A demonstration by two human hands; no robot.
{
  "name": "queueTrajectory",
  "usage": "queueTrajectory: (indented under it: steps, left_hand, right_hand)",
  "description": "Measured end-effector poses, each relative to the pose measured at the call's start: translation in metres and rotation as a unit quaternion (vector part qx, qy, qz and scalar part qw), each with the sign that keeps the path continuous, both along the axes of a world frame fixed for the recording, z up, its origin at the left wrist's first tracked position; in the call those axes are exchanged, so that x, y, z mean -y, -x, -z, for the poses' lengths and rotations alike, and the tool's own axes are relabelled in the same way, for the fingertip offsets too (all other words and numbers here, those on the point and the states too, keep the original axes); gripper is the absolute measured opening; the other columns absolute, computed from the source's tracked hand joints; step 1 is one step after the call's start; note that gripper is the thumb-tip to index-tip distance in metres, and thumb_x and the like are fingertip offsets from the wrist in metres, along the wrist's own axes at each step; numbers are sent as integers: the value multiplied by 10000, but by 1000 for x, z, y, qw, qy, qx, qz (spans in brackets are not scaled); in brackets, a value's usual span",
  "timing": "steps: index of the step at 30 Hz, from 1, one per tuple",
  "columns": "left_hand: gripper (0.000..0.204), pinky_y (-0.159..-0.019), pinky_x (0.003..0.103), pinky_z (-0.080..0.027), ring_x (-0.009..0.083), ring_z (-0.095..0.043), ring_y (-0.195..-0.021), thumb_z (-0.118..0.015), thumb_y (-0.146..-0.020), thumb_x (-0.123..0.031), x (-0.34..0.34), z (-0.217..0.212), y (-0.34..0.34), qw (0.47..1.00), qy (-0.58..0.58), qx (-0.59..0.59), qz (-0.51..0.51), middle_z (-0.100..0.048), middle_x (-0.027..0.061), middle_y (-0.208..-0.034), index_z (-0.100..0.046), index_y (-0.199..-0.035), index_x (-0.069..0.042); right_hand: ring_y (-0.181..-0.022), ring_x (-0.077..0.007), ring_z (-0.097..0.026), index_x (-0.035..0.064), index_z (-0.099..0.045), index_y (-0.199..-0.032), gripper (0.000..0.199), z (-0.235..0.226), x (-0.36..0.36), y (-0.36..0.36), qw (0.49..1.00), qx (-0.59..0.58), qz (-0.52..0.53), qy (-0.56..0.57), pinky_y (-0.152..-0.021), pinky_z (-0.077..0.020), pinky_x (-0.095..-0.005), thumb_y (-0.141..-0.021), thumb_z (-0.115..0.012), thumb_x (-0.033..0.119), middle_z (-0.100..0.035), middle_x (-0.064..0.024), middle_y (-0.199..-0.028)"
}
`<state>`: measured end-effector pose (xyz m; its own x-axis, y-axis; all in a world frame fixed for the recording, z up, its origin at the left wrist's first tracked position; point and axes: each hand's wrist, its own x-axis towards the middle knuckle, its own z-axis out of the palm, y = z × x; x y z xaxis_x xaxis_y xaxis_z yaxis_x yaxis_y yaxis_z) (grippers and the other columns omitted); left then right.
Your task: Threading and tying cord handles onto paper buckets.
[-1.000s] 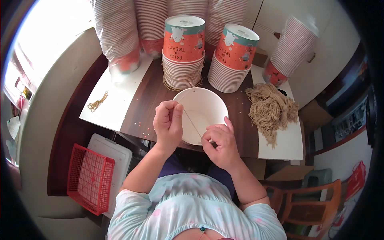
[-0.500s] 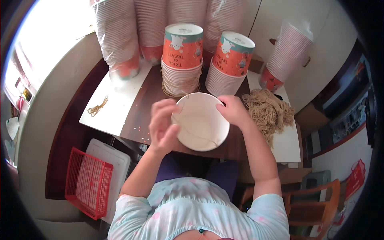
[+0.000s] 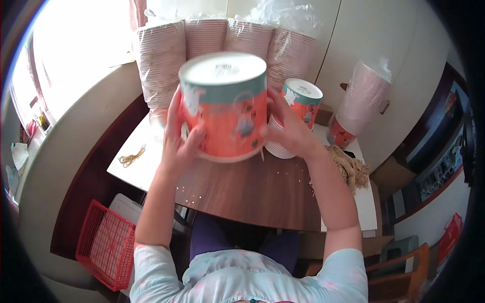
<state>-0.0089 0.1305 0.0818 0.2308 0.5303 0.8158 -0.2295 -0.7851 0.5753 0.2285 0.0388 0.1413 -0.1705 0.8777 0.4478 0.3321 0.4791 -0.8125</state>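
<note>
Brown tabletop point(image 3: 252, 189) on my feed, left hand point(image 3: 178, 148) and right hand point(image 3: 294, 130) half-curled, gripping an upside-down orange bucket point(image 3: 227, 121) between them, tan strings point(image 3: 352, 169) at right

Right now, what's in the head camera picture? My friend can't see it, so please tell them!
The person's left hand and right hand hold an upside-down orange and green bucket over a brown and white table. Behind it stand tall stacks of buckets in clear plastic. A tan string pile lies on the right, a small string bundle on the left.
</note>
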Motion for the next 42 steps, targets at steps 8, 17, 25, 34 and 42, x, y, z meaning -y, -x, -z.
queueTrajectory:
  steps: [8, 17, 25, 34, 42]
  left_hand:
    - [827, -1066, 365, -326, 286, -388, -1308, -611, -902, -285, -101, -45, -67, 998, -36, -33, -25, -370, 244, -1413, -94, -1469, 25]
    - [852, -1111, 371, -250, 340, -264, -1384, -549, -910, -400, -139, 61, -118, 988, 19, -133, -72, -251, 273, -1476, -78, -1464, 44]
    - [546, -982, 454, -373, 379, -449, -1206, -665, -812, -186, -13, 4, -61, 947, -61, -276, -155, -493, 208, -1281, -449, -1288, -27]
    - [307, -870, 448, -485, 235, -592, -971, -634, -777, -343, 156, -96, -45, 952, -211, -194, 112, -607, 63, -1000, -642, -908, -65]
    - [313, -857, 424, -461, 249, -566, -873, -557, -763, -365, 189, -91, -78, 922, -356, -141, 60, -507, 64, -908, -563, -924, -97]
  right_hand:
    - [-1220, -239, -476, 34, -216, -1447, 993, -26, -119, -41, 994, 31, 46, -99, -1029, -397, -372, -718, -808, 356, -456, -143, -1352]
    - [-1107, -266, -582, 26, -473, -1295, 725, 69, -142, -83, 986, 52, 145, 69, -971, -437, -379, -728, -785, 350, -607, -164, -1198]
    - [-877, -335, -596, 51, -587, -1089, 464, 19, -49, -91, 670, 465, 524, -247, -798, -457, -438, -746, -724, 332, -607, -154, -950]
    - [-839, -304, -580, 17, -532, -897, 415, 0, -95, -175, 818, 372, 402, -176, -736, -469, -384, -698, -786, 278, -582, -160, -891]
    - [-776, -194, -604, 19, -569, -900, 368, -102, -44, -177, 791, 385, 443, -174, -698, -491, -340, -660, -786, 196, -623, -126, -809]
